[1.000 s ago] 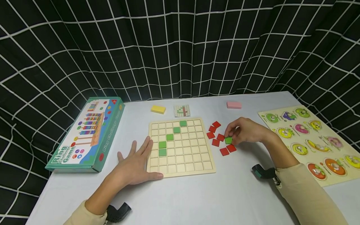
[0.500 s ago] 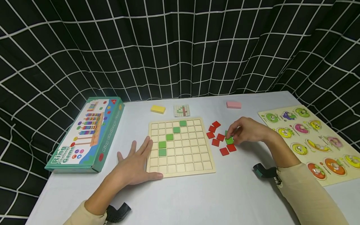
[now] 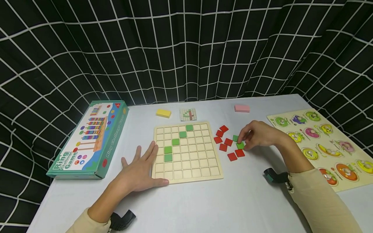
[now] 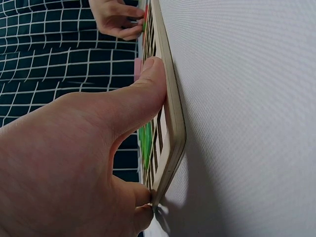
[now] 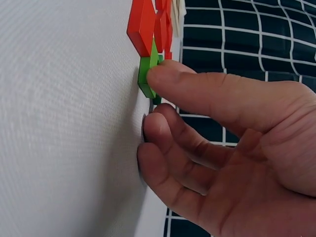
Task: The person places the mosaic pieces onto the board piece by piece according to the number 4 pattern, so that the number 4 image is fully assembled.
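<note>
The left hand [image 3: 140, 171] lies flat with spread fingers, pressing the near left edge of the wooden grid board [image 3: 186, 152]; it should hold steady. Farther right, the right hand [image 3: 257, 136] pinches a small green square tile [image 3: 240, 145] on the white table [image 3: 204, 207] beside red square tiles [image 3: 225, 140]; a light grip by the edges is best.

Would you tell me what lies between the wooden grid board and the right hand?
In the head view, loose red tiles lie between the grid board and the right hand.
</note>
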A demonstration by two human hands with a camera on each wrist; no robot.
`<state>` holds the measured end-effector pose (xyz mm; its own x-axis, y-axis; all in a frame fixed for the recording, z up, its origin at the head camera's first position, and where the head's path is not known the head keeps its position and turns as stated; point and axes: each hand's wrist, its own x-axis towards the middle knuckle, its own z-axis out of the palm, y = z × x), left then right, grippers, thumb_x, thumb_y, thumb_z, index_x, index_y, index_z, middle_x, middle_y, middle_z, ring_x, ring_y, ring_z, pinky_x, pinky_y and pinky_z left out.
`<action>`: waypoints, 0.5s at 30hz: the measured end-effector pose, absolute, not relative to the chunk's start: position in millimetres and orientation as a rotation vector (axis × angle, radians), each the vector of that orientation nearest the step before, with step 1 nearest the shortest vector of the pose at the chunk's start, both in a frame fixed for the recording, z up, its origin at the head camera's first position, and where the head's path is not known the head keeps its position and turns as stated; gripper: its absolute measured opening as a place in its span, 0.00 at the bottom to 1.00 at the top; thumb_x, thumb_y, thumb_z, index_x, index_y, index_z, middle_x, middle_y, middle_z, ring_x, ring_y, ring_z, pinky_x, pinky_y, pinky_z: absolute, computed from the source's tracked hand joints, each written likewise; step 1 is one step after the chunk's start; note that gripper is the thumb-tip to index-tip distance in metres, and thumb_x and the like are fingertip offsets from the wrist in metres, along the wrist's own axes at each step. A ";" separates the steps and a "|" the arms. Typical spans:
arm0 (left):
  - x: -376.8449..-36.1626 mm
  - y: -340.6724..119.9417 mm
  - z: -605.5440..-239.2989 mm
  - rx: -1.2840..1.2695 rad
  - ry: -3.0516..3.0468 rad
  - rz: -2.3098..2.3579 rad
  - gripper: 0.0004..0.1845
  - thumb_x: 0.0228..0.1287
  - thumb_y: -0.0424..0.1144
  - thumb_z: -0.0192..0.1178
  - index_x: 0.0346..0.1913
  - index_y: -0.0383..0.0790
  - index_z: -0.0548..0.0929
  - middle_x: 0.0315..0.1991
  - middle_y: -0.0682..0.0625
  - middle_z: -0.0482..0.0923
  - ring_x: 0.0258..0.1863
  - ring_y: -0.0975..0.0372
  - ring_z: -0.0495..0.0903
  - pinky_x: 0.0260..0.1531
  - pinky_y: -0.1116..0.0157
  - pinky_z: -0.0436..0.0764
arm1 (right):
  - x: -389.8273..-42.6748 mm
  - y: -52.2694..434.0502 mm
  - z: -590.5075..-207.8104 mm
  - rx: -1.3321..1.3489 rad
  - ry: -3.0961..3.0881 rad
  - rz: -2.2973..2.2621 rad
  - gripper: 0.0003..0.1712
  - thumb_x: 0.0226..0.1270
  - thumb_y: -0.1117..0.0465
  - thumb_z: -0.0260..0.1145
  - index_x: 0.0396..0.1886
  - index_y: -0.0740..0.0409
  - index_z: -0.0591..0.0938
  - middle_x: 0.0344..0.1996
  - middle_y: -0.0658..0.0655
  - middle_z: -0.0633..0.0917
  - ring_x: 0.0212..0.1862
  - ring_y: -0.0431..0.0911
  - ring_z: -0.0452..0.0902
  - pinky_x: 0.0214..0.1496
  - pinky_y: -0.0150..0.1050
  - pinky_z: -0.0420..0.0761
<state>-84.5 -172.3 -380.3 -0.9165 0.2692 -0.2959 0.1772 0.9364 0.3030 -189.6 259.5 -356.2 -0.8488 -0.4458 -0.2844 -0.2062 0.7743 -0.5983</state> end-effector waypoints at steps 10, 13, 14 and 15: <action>-84.4 -172.8 -380.8 0.327 2.752 0.396 0.70 0.50 0.77 0.68 0.85 0.43 0.47 0.87 0.48 0.38 0.82 0.32 0.40 0.59 0.14 0.43 | -191.1 255.7 -361.1 -0.499 2.571 -0.755 0.13 0.49 0.67 0.83 0.35 0.54 0.89 0.31 0.53 0.85 0.36 0.48 0.76 0.34 0.36 0.80; -84.5 -173.0 -381.1 0.326 2.752 0.395 0.70 0.49 0.78 0.68 0.85 0.43 0.47 0.87 0.49 0.38 0.82 0.32 0.40 0.59 0.14 0.43 | -191.4 254.9 -361.3 -0.516 2.566 -0.758 0.15 0.49 0.67 0.83 0.37 0.54 0.88 0.32 0.53 0.84 0.37 0.49 0.76 0.37 0.36 0.82; -84.4 -173.0 -381.1 0.326 2.753 0.397 0.70 0.49 0.78 0.68 0.85 0.43 0.47 0.87 0.49 0.38 0.82 0.32 0.40 0.59 0.14 0.43 | -191.5 254.9 -361.4 -0.524 2.562 -0.761 0.16 0.49 0.67 0.83 0.37 0.55 0.88 0.32 0.53 0.84 0.38 0.49 0.77 0.37 0.35 0.82; -84.4 -173.1 -381.0 0.326 2.752 0.397 0.70 0.49 0.78 0.68 0.85 0.43 0.47 0.87 0.49 0.38 0.82 0.32 0.40 0.59 0.14 0.43 | -191.5 254.9 -361.6 -0.531 2.560 -0.763 0.17 0.49 0.68 0.83 0.38 0.55 0.88 0.32 0.53 0.84 0.38 0.49 0.77 0.38 0.35 0.82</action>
<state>-84.4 -173.1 -381.0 -0.9158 0.2700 -0.2973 0.1750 0.9346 0.3097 -191.5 254.9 -361.6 -0.8410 -0.4644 -0.2775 -0.2366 0.7770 -0.5833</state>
